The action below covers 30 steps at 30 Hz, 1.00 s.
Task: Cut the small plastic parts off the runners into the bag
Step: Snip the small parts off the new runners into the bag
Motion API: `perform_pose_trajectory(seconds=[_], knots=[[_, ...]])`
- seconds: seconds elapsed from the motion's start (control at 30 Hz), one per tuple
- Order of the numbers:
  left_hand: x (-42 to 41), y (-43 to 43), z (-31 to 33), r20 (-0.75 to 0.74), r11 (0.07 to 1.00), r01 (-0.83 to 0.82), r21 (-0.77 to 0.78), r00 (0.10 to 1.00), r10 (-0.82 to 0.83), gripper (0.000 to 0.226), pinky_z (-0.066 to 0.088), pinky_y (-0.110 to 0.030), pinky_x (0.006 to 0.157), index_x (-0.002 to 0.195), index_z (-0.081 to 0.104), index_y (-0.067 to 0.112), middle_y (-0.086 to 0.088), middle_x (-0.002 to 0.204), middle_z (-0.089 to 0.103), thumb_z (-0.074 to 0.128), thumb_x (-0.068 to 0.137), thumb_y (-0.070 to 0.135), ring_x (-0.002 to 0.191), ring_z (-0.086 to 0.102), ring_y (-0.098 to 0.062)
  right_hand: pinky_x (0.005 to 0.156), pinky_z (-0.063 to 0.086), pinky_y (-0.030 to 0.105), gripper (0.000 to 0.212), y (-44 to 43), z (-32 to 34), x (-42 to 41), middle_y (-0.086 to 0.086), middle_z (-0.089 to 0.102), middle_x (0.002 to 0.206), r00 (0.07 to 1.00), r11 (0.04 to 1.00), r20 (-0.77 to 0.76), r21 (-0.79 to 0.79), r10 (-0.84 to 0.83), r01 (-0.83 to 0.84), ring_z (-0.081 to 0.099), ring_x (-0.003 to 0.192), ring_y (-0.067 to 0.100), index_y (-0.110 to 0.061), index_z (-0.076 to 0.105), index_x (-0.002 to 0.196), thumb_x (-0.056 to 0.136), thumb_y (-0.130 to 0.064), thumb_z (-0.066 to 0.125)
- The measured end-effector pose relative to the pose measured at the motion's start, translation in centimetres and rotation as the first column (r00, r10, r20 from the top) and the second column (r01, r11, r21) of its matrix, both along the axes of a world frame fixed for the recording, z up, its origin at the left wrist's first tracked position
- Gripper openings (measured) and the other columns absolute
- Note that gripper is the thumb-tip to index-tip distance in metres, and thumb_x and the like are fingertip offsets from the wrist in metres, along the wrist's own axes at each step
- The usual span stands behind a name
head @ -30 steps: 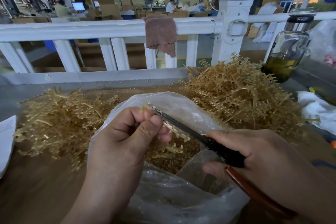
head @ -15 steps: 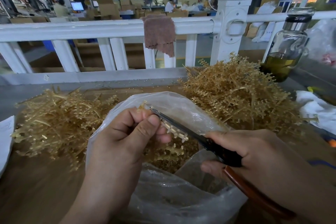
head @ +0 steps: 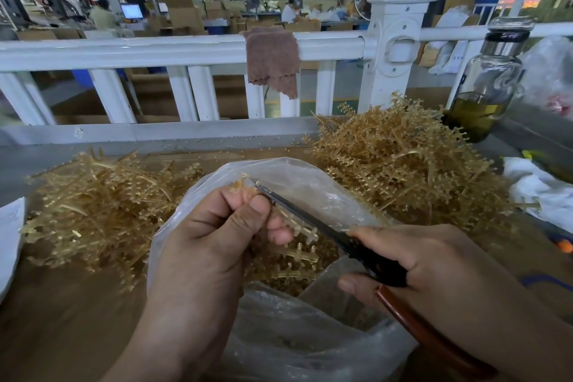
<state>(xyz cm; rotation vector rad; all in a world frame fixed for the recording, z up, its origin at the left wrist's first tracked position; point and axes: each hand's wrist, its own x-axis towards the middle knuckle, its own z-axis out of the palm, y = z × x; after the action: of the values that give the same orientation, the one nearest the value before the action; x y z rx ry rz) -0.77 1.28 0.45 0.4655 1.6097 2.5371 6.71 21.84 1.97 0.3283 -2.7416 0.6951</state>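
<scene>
My left hand (head: 217, 245) pinches an amber plastic runner (head: 297, 228) over the open mouth of a clear plastic bag (head: 313, 183). My right hand (head: 434, 270) grips scissors (head: 335, 236) with dark blades and reddish-brown handles. The blades lie along the runner, their tip beside my left fingertips. Small amber cut parts (head: 279, 276) lie heaped inside the bag. A pile of amber runners (head: 99, 211) sits to the left of the bag and a taller pile (head: 403, 158) to the right.
A white railing (head: 186, 53) with a brown cloth (head: 273, 59) draped over it runs behind the brown table (head: 62, 313). A glass bottle (head: 483, 84) with yellow-green liquid stands far right. White paper (head: 9, 236) lies at left, white plastic (head: 539, 189) at right.
The scissors and runner have barely shifted; the blades have slid slightly along the runner toward my left fingertips. Both hands keep their grips.
</scene>
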Motion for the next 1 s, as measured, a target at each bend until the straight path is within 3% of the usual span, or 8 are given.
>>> perform_pose_trajectory(seconds=[0.27, 0.5, 0.73, 1.0], knots=[[-0.09, 0.08, -0.28, -0.002, 1.000, -0.023, -0.019, 1.000, 0.023, 0.026, 0.056, -0.024, 0.063, 0.084, 0.068, 0.007, -0.011, 0.075, 0.064, 0.073, 0.074, 0.031, 0.068, 0.066, -0.019, 0.057, 0.048, 0.026, 0.051, -0.08, 0.20, 0.14, -0.016, 0.062, 0.070, 1.000, 0.999, 0.013, 0.036, -0.013, 0.013, 0.061, 0.066, 0.002, -0.026, 0.068, 0.094, 0.082, -0.071, 0.047], [-0.05, 0.08, -0.30, -0.001, 0.999, -0.031, -0.026, 1.000, 0.031, 0.017, 0.056, -0.024, 0.063, 0.078, 0.068, 0.013, -0.010, 0.073, 0.064, 0.073, 0.073, 0.028, 0.067, 0.065, -0.019, 0.056, 0.048, 0.029, 0.056, -0.17, 0.09, 0.18, -0.011, 0.061, 0.069, 1.000, 0.999, 0.015, 0.040, -0.026, 0.026, 0.061, 0.066, 0.006, -0.021, 0.067, 0.093, 0.080, -0.071, 0.044], [-0.25, -0.12, -0.48, -0.031, 0.997, -0.006, -0.072, 1.000, 0.004, 0.016, 0.056, -0.025, 0.065, 0.071, 0.068, 0.019, -0.010, 0.072, 0.065, 0.084, 0.073, 0.019, 0.067, 0.066, -0.020, 0.054, 0.043, 0.019, 0.046, 0.09, -0.06, -0.07, -0.014, 0.057, 0.067, 0.999, 0.999, 0.029, 0.051, 0.014, -0.016, 0.057, 0.064, 0.005, -0.030, 0.063, 0.087, 0.083, -0.073, 0.048], [-0.46, -0.26, -0.75, -0.046, 0.997, 0.014, -0.079, 0.999, -0.017, 0.012, 0.056, -0.024, 0.063, 0.069, 0.067, 0.020, -0.009, 0.072, 0.066, 0.071, 0.080, 0.023, 0.067, 0.067, -0.020, 0.054, 0.045, 0.026, 0.050, 0.13, 0.00, -0.09, -0.013, 0.058, 0.066, 1.000, 0.998, 0.015, 0.061, -0.010, 0.009, 0.058, 0.064, 0.006, -0.027, 0.066, 0.091, 0.081, -0.072, 0.044]])
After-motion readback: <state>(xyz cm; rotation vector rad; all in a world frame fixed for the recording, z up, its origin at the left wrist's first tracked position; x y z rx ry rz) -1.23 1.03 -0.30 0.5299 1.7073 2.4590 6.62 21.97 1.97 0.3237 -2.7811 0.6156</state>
